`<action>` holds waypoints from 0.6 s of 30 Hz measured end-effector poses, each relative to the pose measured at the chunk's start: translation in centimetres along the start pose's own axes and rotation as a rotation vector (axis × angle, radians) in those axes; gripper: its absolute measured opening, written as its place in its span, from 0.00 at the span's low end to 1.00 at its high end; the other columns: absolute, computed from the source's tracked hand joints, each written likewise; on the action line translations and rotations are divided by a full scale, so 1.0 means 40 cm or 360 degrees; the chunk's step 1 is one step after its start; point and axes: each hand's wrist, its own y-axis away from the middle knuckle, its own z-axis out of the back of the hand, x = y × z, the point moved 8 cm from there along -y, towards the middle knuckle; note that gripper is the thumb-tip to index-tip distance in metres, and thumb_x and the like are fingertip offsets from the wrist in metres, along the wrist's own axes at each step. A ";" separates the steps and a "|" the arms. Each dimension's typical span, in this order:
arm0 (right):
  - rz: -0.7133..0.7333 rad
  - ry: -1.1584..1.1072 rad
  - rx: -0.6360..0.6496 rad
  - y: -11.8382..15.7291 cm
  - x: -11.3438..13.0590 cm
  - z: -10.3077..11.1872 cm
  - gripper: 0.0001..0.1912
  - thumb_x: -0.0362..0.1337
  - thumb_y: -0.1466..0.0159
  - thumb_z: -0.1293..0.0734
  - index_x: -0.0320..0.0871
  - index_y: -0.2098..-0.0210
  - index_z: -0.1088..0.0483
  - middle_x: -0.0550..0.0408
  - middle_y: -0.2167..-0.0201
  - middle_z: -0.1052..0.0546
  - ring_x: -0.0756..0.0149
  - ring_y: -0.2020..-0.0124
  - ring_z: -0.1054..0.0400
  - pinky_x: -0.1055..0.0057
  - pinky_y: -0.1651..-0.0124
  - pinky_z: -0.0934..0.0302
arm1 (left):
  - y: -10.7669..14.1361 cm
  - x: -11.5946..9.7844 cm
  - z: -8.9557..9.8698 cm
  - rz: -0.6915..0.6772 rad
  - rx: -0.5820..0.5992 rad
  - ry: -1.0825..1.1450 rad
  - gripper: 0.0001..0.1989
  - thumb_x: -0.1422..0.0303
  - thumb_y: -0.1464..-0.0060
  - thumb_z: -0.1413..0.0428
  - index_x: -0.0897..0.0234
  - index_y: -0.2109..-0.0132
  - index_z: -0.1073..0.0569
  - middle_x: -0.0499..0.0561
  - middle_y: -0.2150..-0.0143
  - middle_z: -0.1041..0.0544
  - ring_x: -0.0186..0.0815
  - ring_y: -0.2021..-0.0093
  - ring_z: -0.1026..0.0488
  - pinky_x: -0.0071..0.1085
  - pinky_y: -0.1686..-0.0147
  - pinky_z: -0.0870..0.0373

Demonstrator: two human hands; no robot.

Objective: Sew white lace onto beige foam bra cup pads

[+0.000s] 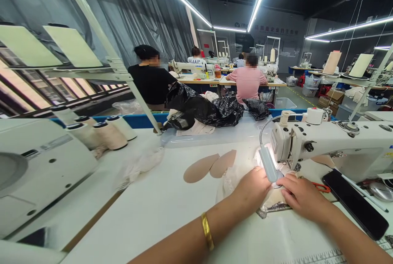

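Note:
A white sewing machine (331, 139) stands on the table at the right, with a grey lamp (267, 163) lighting its needle area. Pale, sheer fabric (227, 182) lies under and around my hands, partly hidden by them. My left hand (254, 188), just left of the lamp, has its fingers bent down on the fabric. On the other side of the needle area, my right hand (302, 194) has its fingers curled on the fabric, close to my left hand. Two beige oval pieces (201, 168) lie flat on the white table to the left.
Thread cones (109, 135) stand at the left beside another machine (39, 170). Black plastic bags (211, 108) lie behind the table. A black phone (356, 204) and red snips (321, 187) sit at the right. Several people work at machines further back.

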 end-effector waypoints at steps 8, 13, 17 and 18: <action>-0.0006 -0.0019 -0.0019 0.003 -0.010 -0.006 0.11 0.30 0.28 0.40 0.50 0.53 0.28 0.56 0.66 0.26 0.61 0.68 0.32 0.68 0.66 0.42 | -0.009 0.002 0.004 0.0076 0.0018 -0.0034 0.10 0.78 0.38 0.46 0.64 0.68 0.31 0.52 0.65 0.25 0.40 0.62 0.28 0.35 0.60 0.32; 0.0045 -0.0060 -0.0073 0.006 -0.016 -0.006 0.12 0.32 0.27 0.42 0.49 0.53 0.27 0.54 0.66 0.24 0.59 0.66 0.30 0.66 0.63 0.37 | -0.020 0.000 -0.013 0.0114 0.0095 -0.0190 0.03 0.70 0.38 0.41 0.65 0.58 0.27 0.58 0.55 0.23 0.46 0.56 0.27 0.39 0.58 0.28; 0.0120 -0.0073 -0.0156 0.020 -0.026 -0.015 0.13 0.33 0.25 0.42 0.50 0.56 0.26 0.52 0.64 0.22 0.57 0.63 0.26 0.62 0.61 0.31 | -0.033 -0.013 -0.054 0.0050 0.0293 -0.0356 0.06 0.78 0.48 0.37 0.66 0.68 0.27 0.57 0.66 0.23 0.46 0.61 0.25 0.38 0.62 0.29; 0.0161 -0.0074 -0.0188 0.022 -0.025 -0.019 0.13 0.34 0.25 0.42 0.50 0.56 0.26 0.51 0.62 0.21 0.56 0.62 0.25 0.61 0.60 0.30 | -0.028 -0.015 -0.055 0.0037 0.0343 -0.0377 0.09 0.80 0.51 0.36 0.65 0.70 0.28 0.56 0.68 0.23 0.45 0.62 0.25 0.38 0.64 0.29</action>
